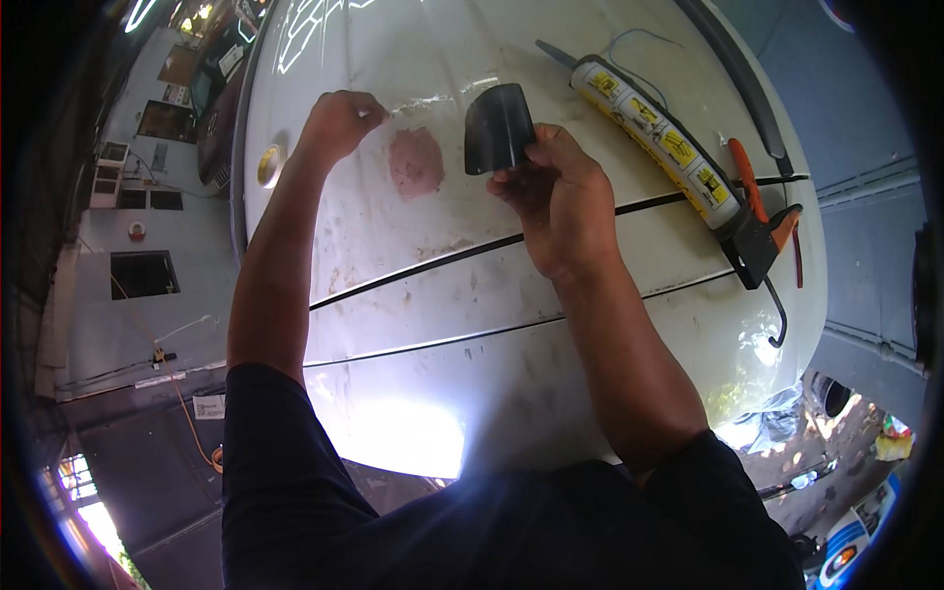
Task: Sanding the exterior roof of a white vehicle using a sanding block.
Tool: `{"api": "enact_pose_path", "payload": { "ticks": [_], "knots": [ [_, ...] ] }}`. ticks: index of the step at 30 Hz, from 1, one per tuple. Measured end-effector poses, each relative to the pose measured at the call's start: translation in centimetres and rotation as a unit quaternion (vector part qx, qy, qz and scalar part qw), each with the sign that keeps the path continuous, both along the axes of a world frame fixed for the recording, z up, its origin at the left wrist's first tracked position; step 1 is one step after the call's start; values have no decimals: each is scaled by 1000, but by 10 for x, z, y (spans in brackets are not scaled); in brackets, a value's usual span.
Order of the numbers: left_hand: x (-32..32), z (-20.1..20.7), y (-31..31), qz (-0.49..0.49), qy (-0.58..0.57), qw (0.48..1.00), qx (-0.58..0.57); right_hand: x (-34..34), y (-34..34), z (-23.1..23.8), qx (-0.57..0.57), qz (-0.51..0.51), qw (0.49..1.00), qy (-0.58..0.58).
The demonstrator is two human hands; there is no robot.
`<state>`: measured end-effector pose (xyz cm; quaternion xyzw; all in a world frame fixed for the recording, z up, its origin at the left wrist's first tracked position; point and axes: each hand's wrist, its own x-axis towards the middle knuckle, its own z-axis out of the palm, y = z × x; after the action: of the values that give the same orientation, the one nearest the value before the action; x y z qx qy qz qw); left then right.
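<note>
White vehicle body panel (pixel 590 324) fills the view, glossy, scuffed, crossed by dark seam lines; workshop floor and wall openings curve away at the left rim. Left hand (pixel 339 123) rests on the panel near the upper middle, fingers curled tight and tips pressed to the paint; whether they pinch anything cannot be told. Just right of it, a dull pinkish sanded patch (pixel 415 162) on the paint. Right hand (pixel 556 197) pinches a small curved black plastic piece (pixel 499 128) by its lower edge, thumb and fingers closed on it, held upright just beside the patch. Further right, a caulking gun (pixel 678 147) with white cartridge lies loose on the curved panel; judgement: the slope and gloss could let it slide off, and the narrow edge grip could let the black piece slip onto the paint.
</note>
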<state>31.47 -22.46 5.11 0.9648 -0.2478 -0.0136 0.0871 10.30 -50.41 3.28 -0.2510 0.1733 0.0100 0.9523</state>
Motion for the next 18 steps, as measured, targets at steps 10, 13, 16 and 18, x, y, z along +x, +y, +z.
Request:
{"api": "enact_pose_path", "payload": {
  "ticks": [10, 13, 16, 18],
  "knots": [
    [2, -2, 1, 9, -7, 1000, 6, 0, 0, -1, 8, -6, 1000, 0],
    [5, -1, 6, -2, 14, 1000, -15, 0, 0, 0, 11, -3, 1000, -3],
    [6, -1, 1, -8, 5, 1000, 8, -1, -1, 2, 9, -11, 1000, 6],
    [2, -2, 0, 23, 20, 1000, -4, 0, -1, 2, 9, -20, 1000, 13]
  ]
}}
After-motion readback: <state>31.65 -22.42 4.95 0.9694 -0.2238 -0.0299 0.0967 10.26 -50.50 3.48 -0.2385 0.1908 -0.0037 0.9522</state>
